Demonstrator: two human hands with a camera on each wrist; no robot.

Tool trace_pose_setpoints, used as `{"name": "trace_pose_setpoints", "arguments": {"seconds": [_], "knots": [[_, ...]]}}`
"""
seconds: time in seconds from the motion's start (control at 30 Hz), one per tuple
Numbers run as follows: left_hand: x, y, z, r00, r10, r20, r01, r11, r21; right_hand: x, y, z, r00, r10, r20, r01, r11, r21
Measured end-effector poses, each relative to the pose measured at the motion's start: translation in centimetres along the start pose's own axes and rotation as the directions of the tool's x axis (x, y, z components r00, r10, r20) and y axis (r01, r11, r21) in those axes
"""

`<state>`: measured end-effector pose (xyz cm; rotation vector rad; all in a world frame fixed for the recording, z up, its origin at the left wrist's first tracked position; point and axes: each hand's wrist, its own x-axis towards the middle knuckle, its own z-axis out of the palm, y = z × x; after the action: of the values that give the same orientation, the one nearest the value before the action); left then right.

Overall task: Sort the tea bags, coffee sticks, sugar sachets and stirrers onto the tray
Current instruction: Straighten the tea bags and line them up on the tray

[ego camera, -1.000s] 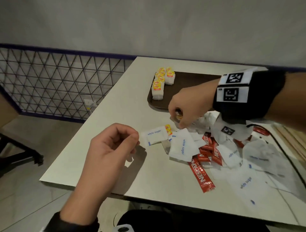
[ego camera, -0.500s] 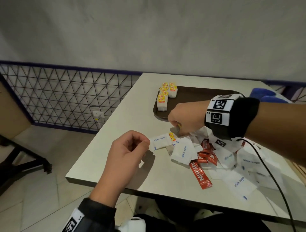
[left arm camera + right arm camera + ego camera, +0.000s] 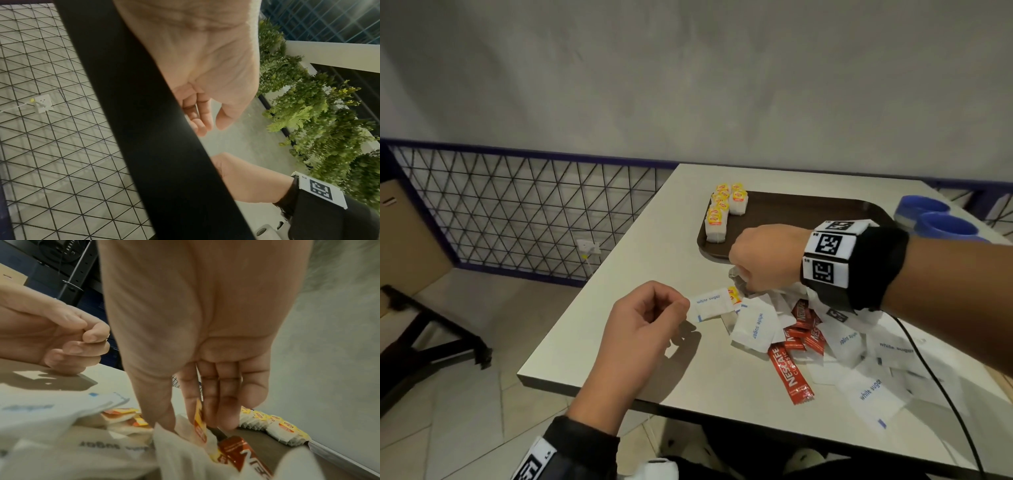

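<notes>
so the big change over the last second is mostly the view: the head tipped up, so the table [image 3: 619, 301] and everything on it dropped to the lower right of the frame and more wall shows up top. the hands themselves barely moved. the right hand [image 3: 763, 260] was digging at the top edge of the pile a second ago and it's still there, just below the tray's [image 3: 808, 209] near rim. from the right wrist view its fingertips [image 3: 205, 415] are pinching a tea bag [image 3: 200, 423] with the yellow tag, thumb on one side and fingers on the other, but it's not clear of the heap yet.

the left hand [image 3: 643, 329], lower middle of the frame, hangs loosely curled above the table and holds nothing, with a sugar sachet [image 3: 710, 305] lying on the table just past its fingertips.

task-wise: a row of tea bags [image 3: 722, 209] already sits at the tray's left end. the coffee sticks [image 3: 791, 373] and the rest of the sugar are still in the loose pile, right of center. i'd guess this bag joins the row next, so we're early on. can't make out any stirrers for sure.
</notes>
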<state>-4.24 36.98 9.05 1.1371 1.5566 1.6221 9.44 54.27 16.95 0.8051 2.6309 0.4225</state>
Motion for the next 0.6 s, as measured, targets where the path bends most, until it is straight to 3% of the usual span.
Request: {"name": "trace_pose_setpoints", "arguments": {"seconds": [0.4, 0.6], "knots": [[0.7, -0.4, -0.2, 1.000, -0.025, -0.010, 0.025, 0.999, -0.021, 0.5, 0.2, 0.5, 0.994, -0.052, 0.093, 0.051, 0.999, 0.011], [0.8, -0.8, -0.4, 1.000, -0.011, -0.017, 0.011, 1.000, -0.013, 1.1, 0.7, 1.2, 0.998, -0.058, 0.014, 0.058, 0.998, -0.003]]}}
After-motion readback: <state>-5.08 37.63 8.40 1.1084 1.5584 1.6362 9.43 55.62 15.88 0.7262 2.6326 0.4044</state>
